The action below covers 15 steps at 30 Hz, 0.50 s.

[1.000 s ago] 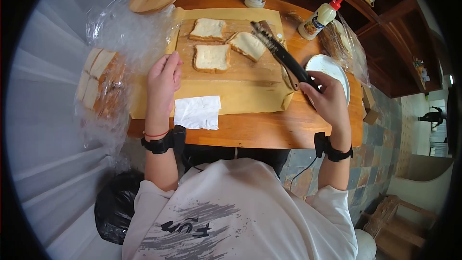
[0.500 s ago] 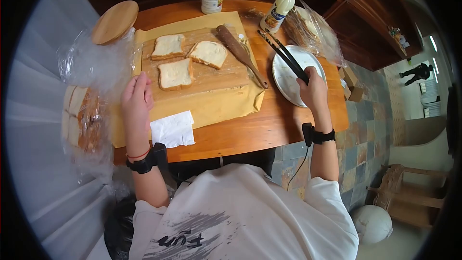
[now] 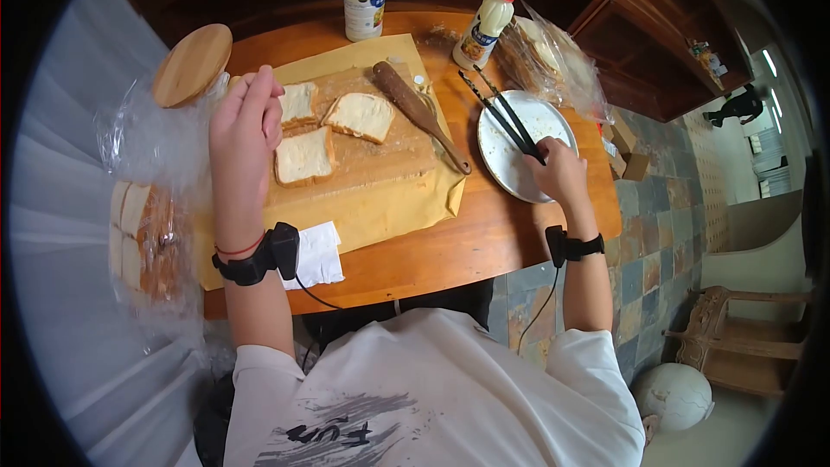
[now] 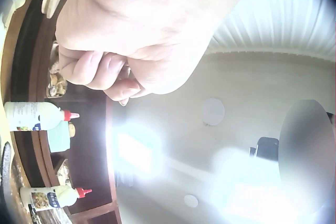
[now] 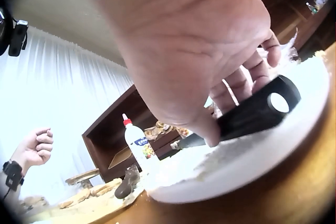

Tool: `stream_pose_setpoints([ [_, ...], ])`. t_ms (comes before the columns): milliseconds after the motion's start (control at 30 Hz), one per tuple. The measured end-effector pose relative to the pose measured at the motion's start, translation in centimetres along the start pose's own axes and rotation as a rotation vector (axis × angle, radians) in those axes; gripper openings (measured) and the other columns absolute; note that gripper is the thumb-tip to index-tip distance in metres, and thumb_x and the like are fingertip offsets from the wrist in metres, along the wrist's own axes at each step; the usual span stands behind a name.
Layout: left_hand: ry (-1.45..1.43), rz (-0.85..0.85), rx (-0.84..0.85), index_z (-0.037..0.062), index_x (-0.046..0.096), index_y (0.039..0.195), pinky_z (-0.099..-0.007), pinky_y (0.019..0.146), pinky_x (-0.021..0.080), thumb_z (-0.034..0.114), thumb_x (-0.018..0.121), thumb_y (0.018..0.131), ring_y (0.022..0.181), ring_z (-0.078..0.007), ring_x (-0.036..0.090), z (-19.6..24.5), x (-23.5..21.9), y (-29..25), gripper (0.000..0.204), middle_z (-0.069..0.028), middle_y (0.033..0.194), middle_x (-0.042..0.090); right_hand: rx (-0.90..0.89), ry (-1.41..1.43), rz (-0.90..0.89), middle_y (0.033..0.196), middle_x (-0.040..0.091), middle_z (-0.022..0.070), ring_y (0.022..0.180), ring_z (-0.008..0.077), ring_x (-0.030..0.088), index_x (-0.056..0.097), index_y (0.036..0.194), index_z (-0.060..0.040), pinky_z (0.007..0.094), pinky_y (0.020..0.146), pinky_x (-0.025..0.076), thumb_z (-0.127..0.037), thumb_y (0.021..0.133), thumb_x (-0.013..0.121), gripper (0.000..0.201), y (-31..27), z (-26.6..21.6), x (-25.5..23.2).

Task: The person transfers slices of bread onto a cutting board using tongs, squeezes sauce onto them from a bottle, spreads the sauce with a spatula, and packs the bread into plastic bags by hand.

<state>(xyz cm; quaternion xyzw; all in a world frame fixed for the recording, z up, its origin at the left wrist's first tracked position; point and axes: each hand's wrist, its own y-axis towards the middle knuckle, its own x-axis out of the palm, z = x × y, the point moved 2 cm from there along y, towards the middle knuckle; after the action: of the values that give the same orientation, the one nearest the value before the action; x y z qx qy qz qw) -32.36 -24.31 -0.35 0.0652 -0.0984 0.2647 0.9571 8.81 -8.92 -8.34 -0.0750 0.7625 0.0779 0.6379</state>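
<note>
My right hand holds the handle end of black tongs, thumb on one side and fingers on the other. The tongs lie low over a white plate, their two arms spread towards the far left. My left hand is raised at the left of the wooden board, its fingers curled in, with nothing seen in them. On the board lie three bread slices, the nearest slice in full view and the back left slice partly covered by the left hand. A wooden spatula rests along the board's right side.
Two white bottles, a tall bottle and a squeeze bottle, stand at the back. Bagged bread lies at the left, another bag at the back right. A round wooden board and a white napkin are also there.
My right hand has brought the tongs from over the board's right side to the plate and lowered them. The left hand has risen, and the head view has swung right.
</note>
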Motion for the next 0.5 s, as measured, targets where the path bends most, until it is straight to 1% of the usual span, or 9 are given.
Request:
stream_pose_setpoints([
  [33, -0.001, -0.001, 0.0, 0.0078, 0.057, 0.092, -0.0213, 0.047, 0.022, 0.028, 0.056, 0.11, 0.05, -0.0021, 0.031, 0.4, 0.4, 0.3, 0.026, 0.0069, 0.061, 0.04, 0.006, -0.052, -0.038, 0.107, 0.074, 0.0153, 0.104, 0.0346, 0.069, 0.075, 0.099, -0.0052, 0.0523, 0.091, 0.049, -0.042, 0.088, 0.077, 0.039, 0.3, -0.4, -0.6],
  [100, 0.008, -0.021, 0.022, 0.0084, 0.056, 0.092, -0.021, 0.047, 0.022, 0.026, 0.055, 0.11, 0.049, -0.0018, 0.03, 0.9, 1.0, 0.7, 0.026, 0.0069, 0.061, 0.04, -0.007, 0.052, 0.037, 0.103, 0.076, 0.018, 0.1, 0.036, 0.072, 0.077, 0.098, -0.0036, 0.0486, 0.087, 0.054, -0.048, 0.088, 0.076, 0.046, 2.7, -1.2, -1.8],
  [167, -0.018, -0.029, 0.033, 0.0083, 0.056, 0.092, -0.0209, 0.047, 0.022, 0.026, 0.055, 0.11, 0.049, -0.0018, 0.03, 1.0, 1.1, 1.5, 0.026, 0.0067, 0.061, 0.04, -0.144, 0.227, 0.158, 0.091, 0.076, 0.022, 0.087, 0.036, 0.074, 0.078, 0.095, -0.0002, 0.0447, 0.077, 0.057, -0.051, 0.09, 0.073, 0.051, 6.8, -2.4, -2.7],
  [200, -0.044, -0.039, 0.047, 0.0081, 0.056, 0.092, -0.0209, 0.047, 0.022, 0.025, 0.055, 0.11, 0.049, -0.0019, 0.029, 1.1, 1.1, 1.8, 0.025, 0.0066, 0.061, 0.04, -0.154, 0.348, 0.173, 0.087, 0.076, 0.0226, 0.078, 0.0326, 0.075, 0.078, 0.091, 0.0011, 0.0411, 0.07, 0.056, -0.051, 0.09, 0.073, 0.053, 8.4, -4.4, -3.8],
  [333, -0.085, -0.032, 0.066, 0.0071, 0.057, 0.092, -0.0207, 0.047, 0.022, 0.025, 0.054, 0.11, 0.049, -0.0018, 0.029, 1.3, 1.4, 2.5, 0.025, 0.0062, 0.06, 0.04, -0.002, 0.574, 0.009, 0.07, 0.068, 0.0119, 0.059, 0.0204, 0.062, 0.072, 0.08, 0.0039, 0.0366, 0.06, 0.051, -0.049, 0.088, 0.077, 0.054, 16.3, -8.3, -3.7],
  [367, -0.092, -0.03, 0.065, 0.0067, 0.057, 0.092, -0.0209, 0.047, 0.022, 0.025, 0.054, 0.11, 0.049, -0.0019, 0.029, 1.4, 1.6, 2.6, 0.026, 0.006, 0.06, 0.04, -0.001, 0.572, 0.002, 0.07, 0.068, 0.0119, 0.059, 0.0204, 0.062, 0.072, 0.08, 0.0039, 0.0366, 0.06, 0.051, -0.049, 0.088, 0.077, 0.054, 17.2, -9.0, -3.5],
  [433, -0.099, -0.021, 0.061, 0.0062, 0.057, 0.093, -0.021, 0.047, 0.021, 0.025, 0.054, 0.11, 0.049, -0.002, 0.03, 1.3, 1.4, 2.8, 0.026, 0.0058, 0.06, 0.04, 0.168, 0.723, -0.084, 0.069, 0.065, 0.0059, 0.057, 0.0158, 0.056, 0.069, 0.081, 0.0023, 0.0334, 0.057, 0.049, -0.051, 0.084, 0.08, 0.054, 18.8, -10.3, -3.2],
  [467, -0.099, -0.041, 0.067, 0.006, 0.057, 0.093, -0.0212, 0.047, 0.021, 0.025, 0.054, 0.11, 0.049, -0.0021, 0.03, 1.2, 1.2, 2.9, 0.026, 0.0059, 0.06, 0.039, 0.208, 0.649, -0.075, 0.073, 0.068, 0.0046, 0.062, 0.0149, 0.061, 0.072, 0.089, 0.0009, 0.03, 0.057, 0.049, -0.05, 0.081, 0.082, 0.053, 19.8, -10.6, -2.8],
  [500, -0.1, -0.062, 0.072, 0.0059, 0.057, 0.093, -0.0215, 0.047, 0.021, 0.025, 0.055, 0.11, 0.049, -0.0022, 0.03, 1.1, 1.0, 3.0, 0.026, 0.0059, 0.06, 0.039, 0.206, 0.648, -0.079, 0.073, 0.068, 0.0046, 0.062, 0.0149, 0.061, 0.072, 0.089, 0.0009, 0.03, 0.057, 0.049, -0.05, 0.081, 0.082, 0.053, 20.3, -10.7, -2.0],
])
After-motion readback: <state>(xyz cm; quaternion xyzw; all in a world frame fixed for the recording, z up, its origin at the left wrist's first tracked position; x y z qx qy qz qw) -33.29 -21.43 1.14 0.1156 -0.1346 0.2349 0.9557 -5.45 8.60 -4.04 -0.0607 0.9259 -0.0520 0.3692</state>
